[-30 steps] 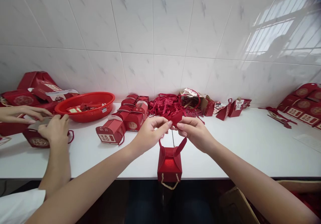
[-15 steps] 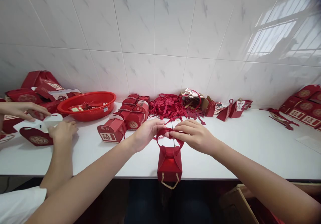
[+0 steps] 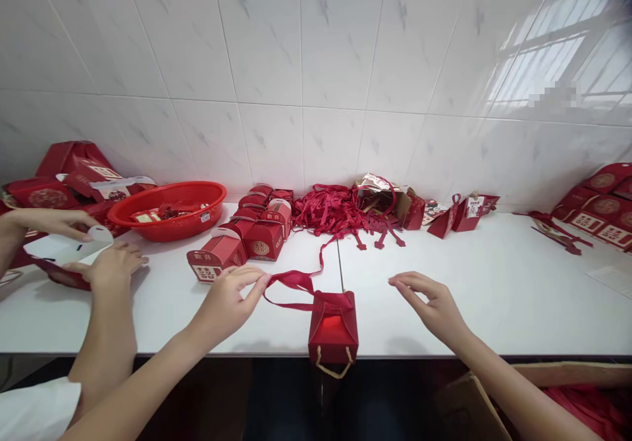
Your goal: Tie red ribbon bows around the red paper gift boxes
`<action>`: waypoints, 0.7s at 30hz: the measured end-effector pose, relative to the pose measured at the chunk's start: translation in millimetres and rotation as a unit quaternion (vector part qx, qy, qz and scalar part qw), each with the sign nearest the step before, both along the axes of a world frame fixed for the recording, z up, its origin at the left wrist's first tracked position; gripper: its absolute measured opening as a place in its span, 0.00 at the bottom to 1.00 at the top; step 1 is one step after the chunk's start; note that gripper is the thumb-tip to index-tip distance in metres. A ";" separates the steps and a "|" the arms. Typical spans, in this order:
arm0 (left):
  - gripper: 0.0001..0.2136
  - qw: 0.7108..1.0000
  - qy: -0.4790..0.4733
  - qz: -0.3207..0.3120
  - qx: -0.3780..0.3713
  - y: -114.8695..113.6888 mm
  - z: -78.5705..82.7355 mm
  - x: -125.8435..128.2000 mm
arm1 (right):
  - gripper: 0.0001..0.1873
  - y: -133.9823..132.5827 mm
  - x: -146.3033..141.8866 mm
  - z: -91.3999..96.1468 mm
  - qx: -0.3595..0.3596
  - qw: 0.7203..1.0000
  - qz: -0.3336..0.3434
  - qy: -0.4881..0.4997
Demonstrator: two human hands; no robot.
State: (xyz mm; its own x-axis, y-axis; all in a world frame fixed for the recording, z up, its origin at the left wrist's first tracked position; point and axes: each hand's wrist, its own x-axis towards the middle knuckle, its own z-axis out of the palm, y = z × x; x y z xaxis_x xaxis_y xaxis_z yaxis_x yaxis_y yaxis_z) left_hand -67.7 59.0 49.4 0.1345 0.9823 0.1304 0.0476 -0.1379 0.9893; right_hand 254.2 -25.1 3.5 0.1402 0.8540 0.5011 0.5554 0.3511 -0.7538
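A small red gift box (image 3: pixel 334 328) with a rope handle stands at the front edge of the white table (image 3: pixel 494 296). A red ribbon (image 3: pixel 289 282) runs from its top out to the left. My left hand (image 3: pixel 228 299) pinches a loop of that ribbon, left of the box. My right hand (image 3: pixel 430 303) hovers to the right of the box with fingers apart and curled, holding nothing.
A pile of red ribbons (image 3: pixel 336 207) lies at the wall. Finished red boxes (image 3: pixel 247 233) stand beside a red basin (image 3: pixel 168 209). More boxes (image 3: pixel 600 214) sit far right. At left, another person's hands (image 3: pixel 106 266) handle a flat box blank (image 3: pixel 64 250).
My hands have come apart from above the box. The left one pulled the ribbon loop out leftward; the right one let go and moved right and down.
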 end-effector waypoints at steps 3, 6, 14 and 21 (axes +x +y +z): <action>0.06 0.998 0.055 -0.037 0.017 -1.0 1.5 -5.5 | 0.08 -7.4 -1.2 1.6 0.009 0.999 0.012 -0.036; 0.02 0.994 0.044 -0.097 -0.016 -2.0 2.3 6.6 | 0.08 -13.0 -29.1 10.6 0.058 0.989 0.100 -0.097; 0.10 0.978 -0.024 -0.181 -0.099 -3.0 -1.1 33.0 | 0.12 -5.1 -86.0 7.9 0.083 0.947 0.008 -0.309; 0.10 0.961 -0.085 -0.227 -0.134 -5.8 3.8 37.4 | 0.18 14.2 -81.5 13.0 -0.291 0.926 0.237 0.042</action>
